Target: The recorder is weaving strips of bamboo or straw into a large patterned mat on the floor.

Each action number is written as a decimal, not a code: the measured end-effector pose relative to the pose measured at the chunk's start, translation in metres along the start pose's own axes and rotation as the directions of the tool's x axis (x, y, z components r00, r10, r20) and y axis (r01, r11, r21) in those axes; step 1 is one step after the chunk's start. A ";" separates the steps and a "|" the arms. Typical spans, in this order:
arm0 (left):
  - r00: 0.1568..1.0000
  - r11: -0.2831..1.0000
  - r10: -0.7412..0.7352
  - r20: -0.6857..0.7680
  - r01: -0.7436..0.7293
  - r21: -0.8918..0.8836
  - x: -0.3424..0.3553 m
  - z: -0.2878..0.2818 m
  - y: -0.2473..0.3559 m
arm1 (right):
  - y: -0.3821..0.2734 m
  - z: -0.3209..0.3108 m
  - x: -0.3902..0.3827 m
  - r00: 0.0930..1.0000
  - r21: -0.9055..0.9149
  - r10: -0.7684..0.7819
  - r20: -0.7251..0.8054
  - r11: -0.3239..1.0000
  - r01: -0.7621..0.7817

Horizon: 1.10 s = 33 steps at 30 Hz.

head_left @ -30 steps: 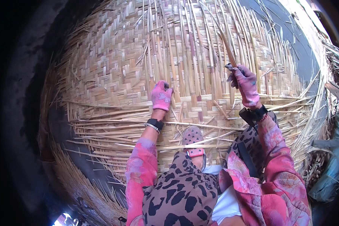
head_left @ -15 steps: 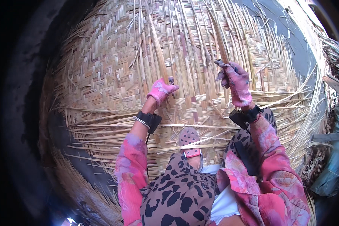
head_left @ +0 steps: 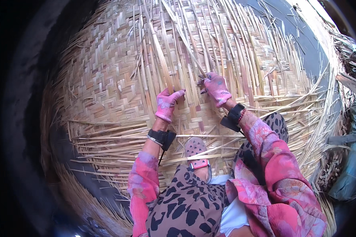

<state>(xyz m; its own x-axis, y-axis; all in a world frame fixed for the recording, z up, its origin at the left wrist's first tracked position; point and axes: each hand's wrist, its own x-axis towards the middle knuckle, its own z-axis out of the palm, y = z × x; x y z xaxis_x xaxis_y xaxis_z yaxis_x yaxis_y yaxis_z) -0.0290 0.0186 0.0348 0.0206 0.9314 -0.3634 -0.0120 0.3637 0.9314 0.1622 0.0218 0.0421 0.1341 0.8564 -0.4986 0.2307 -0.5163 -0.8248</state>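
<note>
A woven mat of pale split strips (head_left: 103,67) spreads under both my hands, with long loose strip ends running away from me across its middle. My right hand (head_left: 216,89), in a pink glove with dark-stained fingertips, pinches the near end of a long flat strip (head_left: 188,44) that slants up and to the left. My left hand (head_left: 167,104), gloved the same way, rests on the weave beside the lower end of another wide strip (head_left: 160,53). Its thumb stands out to the right, apart from the fingers, which are partly hidden.
My patterned shoe (head_left: 195,148) stands on the mat, with loose crosswise strips (head_left: 106,138) around it. Bundled dry stalks (head_left: 346,43) and a bluish-green sheet (head_left: 346,173) lie at the right. Grey floor (head_left: 310,47) shows beyond the mat's right edge.
My right hand has moved left and slightly down, toward my left hand, and the strip in it now slants leftward. My left hand has shifted slightly down, its thumb raised.
</note>
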 end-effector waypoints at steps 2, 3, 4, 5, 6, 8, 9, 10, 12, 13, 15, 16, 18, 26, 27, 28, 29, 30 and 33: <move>0.914 0.910 -0.224 0.338 0.320 -0.263 -0.002 -0.015 0.007 | 0.037 0.021 0.023 0.942 -0.538 -0.306 -0.137 0.822 0.188; 0.862 0.843 -0.244 0.445 0.415 -0.342 -0.004 -0.022 0.005 | 0.043 0.025 0.022 0.935 -0.378 -0.303 -0.185 0.900 0.216; 0.815 0.763 -0.240 0.527 0.494 -0.417 -0.003 -0.019 -0.003 | 0.033 0.024 0.012 0.985 0.050 -0.107 -0.138 0.992 0.115; 0.760 0.696 -0.254 0.598 0.573 -0.433 0.002 -0.006 -0.001 | 0.039 0.008 0.009 0.996 0.328 0.002 -0.086 0.944 0.027; 0.724 0.678 -0.276 0.633 0.613 -0.405 0.009 0.002 -0.005 | 0.045 -0.012 0.008 1.000 0.359 0.006 -0.004 0.933 -0.004; 0.672 0.618 -0.285 0.684 0.674 -0.404 0.021 0.017 -0.024 | 0.044 -0.022 0.004 0.999 0.455 0.035 -0.019 0.890 -0.022; 0.542 0.438 -0.010 0.840 0.758 -0.483 0.031 -0.036 -0.036 | 0.005 0.028 -0.013 0.993 0.396 -0.058 0.101 0.918 0.013; 0.613 0.726 -0.215 0.760 0.621 -0.296 0.026 -0.013 -0.026 | 0.035 0.005 -0.003 0.970 0.180 -0.243 -0.005 0.954 0.240; 0.712 0.885 -0.370 0.597 0.465 -0.006 0.026 0.016 0.004 | 0.054 -0.014 0.014 0.899 -0.050 -0.436 -0.035 0.899 0.435; 0.722 0.960 -0.274 0.635 0.173 0.219 0.026 0.015 0.008 | 0.046 -0.010 0.016 0.959 0.002 -0.274 -0.076 0.961 0.275; 0.707 0.903 -0.204 0.677 -0.131 0.409 0.031 0.018 0.012 | 0.055 -0.014 0.035 0.988 0.096 -0.130 -0.083 0.986 0.137; 0.722 0.942 -0.298 0.625 0.115 0.316 0.034 0.028 0.010 | 0.066 -0.023 0.047 0.994 0.044 -0.080 -0.077 0.996 0.083; 0.713 0.917 -0.392 0.580 0.351 0.189 0.042 0.048 -0.006 | 0.092 -0.047 0.075 0.997 -0.015 -0.033 -0.071 0.999 0.032; 0.769 0.468 0.047 0.638 -0.581 0.666 0.059 0.079 -0.042 | 0.078 -0.069 0.065 0.978 -0.184 -0.205 0.041 0.960 0.209; 0.769 0.471 0.048 0.638 -0.581 0.664 0.059 0.080 -0.042 | 0.042 -0.059 0.034 0.986 -0.144 -0.164 -0.033 0.977 0.158; 0.699 0.413 -0.011 0.715 -0.648 0.640 0.061 0.088 -0.036 | 0.055 -0.080 0.036 0.824 -0.386 -0.556 0.111 0.740 0.551; 0.623 0.358 -0.073 0.779 -0.713 0.604 0.064 0.092 -0.032 | 0.038 -0.073 0.027 0.917 -0.230 -0.398 0.018 0.891 0.391; 0.611 0.147 -0.063 0.789 -0.777 0.612 0.070 0.077 -0.035 | 0.003 -0.047 0.015 0.973 -0.010 -0.232 -0.018 0.973 0.232; 0.629 0.471 -0.271 0.728 -0.574 0.670 0.057 0.093 -0.026 | 0.025 -0.066 0.006 0.984 0.000 -0.149 -0.095 0.989 0.150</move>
<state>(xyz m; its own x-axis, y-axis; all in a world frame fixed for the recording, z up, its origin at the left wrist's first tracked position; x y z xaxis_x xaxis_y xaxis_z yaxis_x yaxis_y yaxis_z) 0.0655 0.0610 -0.0080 0.7445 0.4769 -0.4672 0.6528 -0.3730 0.6593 0.2323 0.0149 0.0363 0.1894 0.9202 -0.3424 0.2486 -0.3823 -0.8900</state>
